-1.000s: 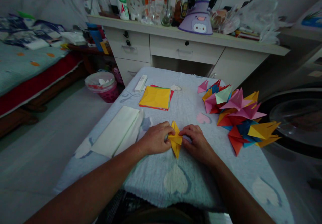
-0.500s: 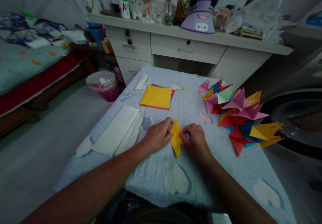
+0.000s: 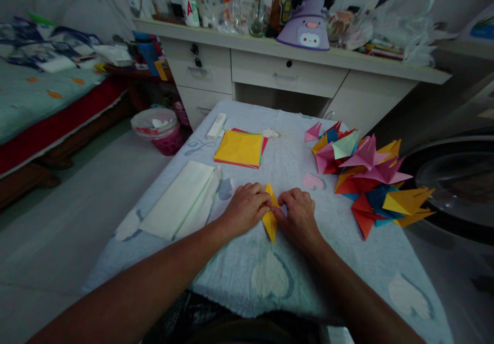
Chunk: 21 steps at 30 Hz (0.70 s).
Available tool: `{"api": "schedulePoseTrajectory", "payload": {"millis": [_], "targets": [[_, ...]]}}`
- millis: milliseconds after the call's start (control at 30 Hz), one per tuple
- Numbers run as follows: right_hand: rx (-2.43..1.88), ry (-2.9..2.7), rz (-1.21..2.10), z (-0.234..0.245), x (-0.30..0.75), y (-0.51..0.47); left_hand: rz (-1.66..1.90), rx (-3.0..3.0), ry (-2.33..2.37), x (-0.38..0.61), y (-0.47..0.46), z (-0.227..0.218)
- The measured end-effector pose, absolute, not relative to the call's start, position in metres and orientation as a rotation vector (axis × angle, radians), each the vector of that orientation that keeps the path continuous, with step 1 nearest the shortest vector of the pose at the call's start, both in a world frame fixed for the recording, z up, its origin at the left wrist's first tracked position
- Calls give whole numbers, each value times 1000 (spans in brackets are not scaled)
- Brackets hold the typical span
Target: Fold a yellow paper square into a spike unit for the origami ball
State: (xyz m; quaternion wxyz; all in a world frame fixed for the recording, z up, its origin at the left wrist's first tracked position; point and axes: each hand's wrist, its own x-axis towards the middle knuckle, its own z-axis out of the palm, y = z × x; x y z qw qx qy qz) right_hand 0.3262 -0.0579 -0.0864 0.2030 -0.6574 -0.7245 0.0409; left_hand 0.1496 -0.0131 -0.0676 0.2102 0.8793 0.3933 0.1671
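Observation:
A narrow folded yellow paper piece [image 3: 269, 219] lies on the pale blue cloth [image 3: 278, 277] over the table, pointing toward me. My left hand [image 3: 246, 207] presses its left side with curled fingers. My right hand [image 3: 297, 211] presses its right side, fingers bent down on the paper. Both hands nearly meet over the middle of the piece, hiding most of it; only its top tip and lower point show.
A stack of coloured square sheets [image 3: 240, 148], yellow on top, lies farther back. A heap of folded coloured paper pieces [image 3: 366, 176] sits at the right. A folded white cloth [image 3: 185, 197] lies left. A white stick [image 3: 216, 126], a desk [image 3: 293, 71], a bin [image 3: 156, 130] stand beyond.
Both hands have closed in over the yellow piece, covering more of it. The piece looks narrower than a second ago.

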Motion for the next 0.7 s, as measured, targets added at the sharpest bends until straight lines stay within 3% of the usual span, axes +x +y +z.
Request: {"api": "schedulePoseTrajectory", "payload": {"millis": [700], "targets": [[-1845, -1990, 232, -79, 335, -61, 435, 2307, 1427, 139, -13, -69]]}}
